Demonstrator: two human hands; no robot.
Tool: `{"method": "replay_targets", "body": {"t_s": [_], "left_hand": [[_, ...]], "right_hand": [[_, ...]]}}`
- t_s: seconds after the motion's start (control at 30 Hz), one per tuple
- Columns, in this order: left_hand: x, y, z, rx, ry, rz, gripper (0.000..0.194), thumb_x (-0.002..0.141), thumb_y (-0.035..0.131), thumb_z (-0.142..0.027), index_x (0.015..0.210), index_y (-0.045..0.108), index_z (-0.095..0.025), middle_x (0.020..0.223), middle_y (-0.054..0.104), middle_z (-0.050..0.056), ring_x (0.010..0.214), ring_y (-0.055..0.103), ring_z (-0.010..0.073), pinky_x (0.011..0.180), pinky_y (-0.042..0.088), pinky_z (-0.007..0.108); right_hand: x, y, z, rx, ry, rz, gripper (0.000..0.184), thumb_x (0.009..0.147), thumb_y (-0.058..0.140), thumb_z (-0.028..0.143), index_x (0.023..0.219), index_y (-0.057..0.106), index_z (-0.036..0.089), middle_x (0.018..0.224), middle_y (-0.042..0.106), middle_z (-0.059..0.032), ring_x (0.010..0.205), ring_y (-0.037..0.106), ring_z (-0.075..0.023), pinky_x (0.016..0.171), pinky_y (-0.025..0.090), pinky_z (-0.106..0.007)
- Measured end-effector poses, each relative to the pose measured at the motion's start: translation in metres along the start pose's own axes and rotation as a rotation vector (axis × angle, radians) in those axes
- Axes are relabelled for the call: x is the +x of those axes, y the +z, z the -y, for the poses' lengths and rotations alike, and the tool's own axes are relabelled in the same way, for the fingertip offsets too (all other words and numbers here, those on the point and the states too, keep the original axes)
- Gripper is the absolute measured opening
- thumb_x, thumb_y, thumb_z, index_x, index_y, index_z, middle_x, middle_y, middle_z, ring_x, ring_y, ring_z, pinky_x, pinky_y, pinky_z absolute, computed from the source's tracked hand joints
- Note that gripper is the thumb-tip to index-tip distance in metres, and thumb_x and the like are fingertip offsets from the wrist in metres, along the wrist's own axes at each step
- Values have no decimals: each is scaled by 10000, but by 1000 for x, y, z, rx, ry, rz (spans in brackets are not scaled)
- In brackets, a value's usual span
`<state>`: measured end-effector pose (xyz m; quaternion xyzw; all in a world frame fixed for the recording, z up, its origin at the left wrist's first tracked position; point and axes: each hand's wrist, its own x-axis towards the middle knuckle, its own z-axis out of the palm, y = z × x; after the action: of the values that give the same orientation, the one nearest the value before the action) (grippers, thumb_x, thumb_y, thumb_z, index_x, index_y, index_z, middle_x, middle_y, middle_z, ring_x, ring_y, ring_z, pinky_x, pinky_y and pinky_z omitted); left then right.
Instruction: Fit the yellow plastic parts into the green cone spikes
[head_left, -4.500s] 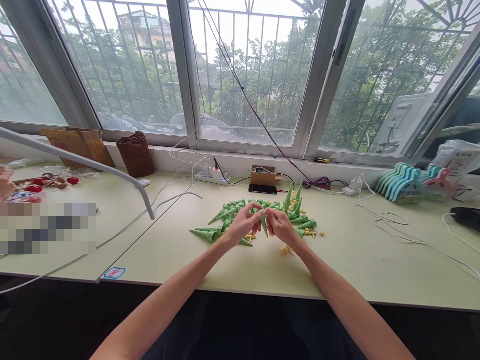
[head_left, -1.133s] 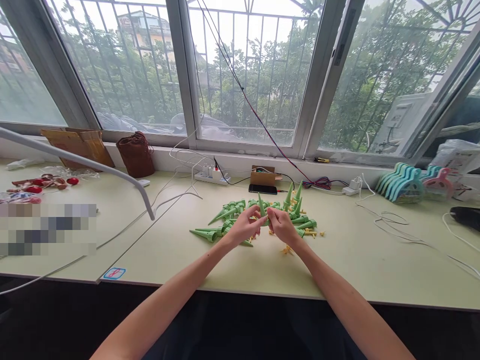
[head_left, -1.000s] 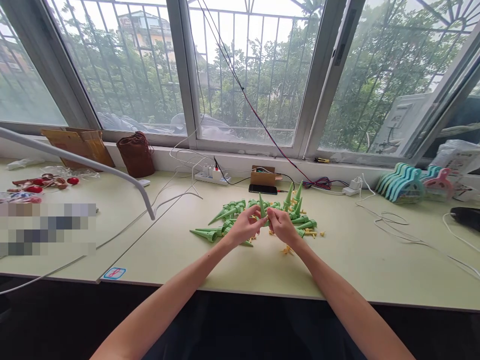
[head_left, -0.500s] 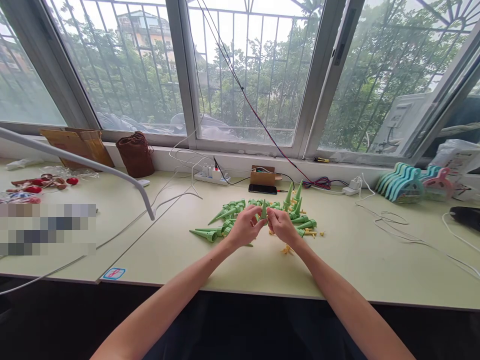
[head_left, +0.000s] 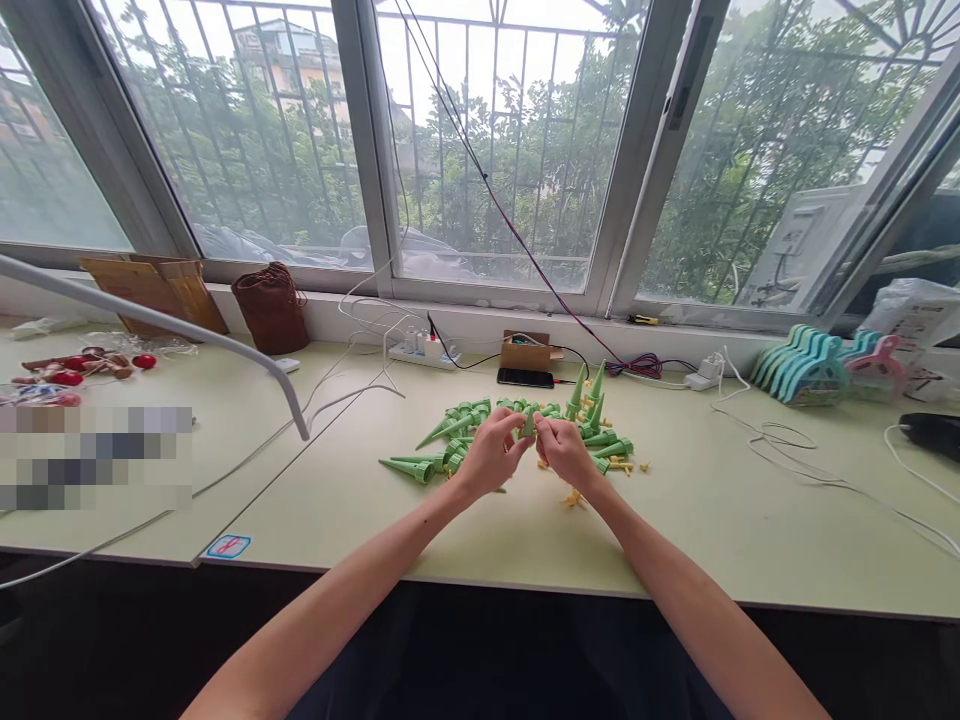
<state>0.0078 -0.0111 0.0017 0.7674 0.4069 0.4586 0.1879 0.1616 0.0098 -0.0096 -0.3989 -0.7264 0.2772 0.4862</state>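
Both my hands meet over the middle of the table. My left hand [head_left: 487,450] is closed round a green plastic plant watering spike [head_left: 528,422], its narrow end pointing up. My right hand [head_left: 564,448] pinches at the right side of that spike; whatever its fingertips hold is hidden. Behind and left of my hands lie more green watering spikes [head_left: 417,469], several on their sides. A few upright spikes [head_left: 577,393] stand just beyond my right hand. Small yellow plastic pieces [head_left: 574,498] lie below my right wrist and to its right.
A phone [head_left: 525,378] and a small open carton [head_left: 527,352] sit behind the spikes. To their left is a power strip [head_left: 426,350] with cables. Small plastic hangers [head_left: 802,368] stand far right. A grey curved tube [head_left: 225,345] crosses the left side.
The spike between my hands has tilted or dropped slightly, and less of its tip shows. My hands stay in nearly the same place.
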Motion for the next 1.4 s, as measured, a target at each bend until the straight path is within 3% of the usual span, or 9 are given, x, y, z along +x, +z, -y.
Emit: {"method": "replay_targets", "body": {"t_s": [0.2,0.4,0.57,0.7,0.97,1.4], "left_hand": [[2,-2,-1,-64,-131,-46,238,770,636,-382,913,574,-202,840,538,4,479,447,52,459,374,195],[3,-2,3,-379,-344,78,332,762,639,-439,958,506,-207,633,520,-49,429,475,71,395,353,178],[8,-1,5,-608,-489,112,347,830,533,-521,939,459,-200,590,551,-40,368,456,73,353,345,180],[8,-3,0,-689,-559,185,421,808,542,-592,925,438,-202,612,573,-25,384,477,79,360,369,187],[7,-7,-3,-719,-572,214,475,759,623,-583,970,477,-183,677,575,-12,424,507,70,388,395,189],[5,-6,-1,-582,-437,157,476,760,648,-532,1036,448,-199,716,545,-31,446,503,61,403,407,189]], "right_hand": [[0,1,2,-21,-2,-30,559,947,340,526,498,406,202,407,444,8,397,418,-115,464,344,-259],[1,0,3,-35,-7,-68,549,953,317,536,529,413,200,433,456,6,420,415,-113,478,343,-257],[0,0,4,-69,-29,-72,530,953,334,527,543,411,199,449,464,10,436,421,-114,502,347,-259],[-1,0,4,-74,-54,-31,513,958,330,516,569,431,196,468,481,11,442,435,-115,513,353,-258],[-1,-2,2,-75,-77,-3,506,960,324,517,582,427,197,474,486,13,447,446,-115,516,350,-252],[1,-2,-4,-135,-98,7,415,970,324,456,642,373,206,506,423,41,476,383,-110,511,295,-244]]}}
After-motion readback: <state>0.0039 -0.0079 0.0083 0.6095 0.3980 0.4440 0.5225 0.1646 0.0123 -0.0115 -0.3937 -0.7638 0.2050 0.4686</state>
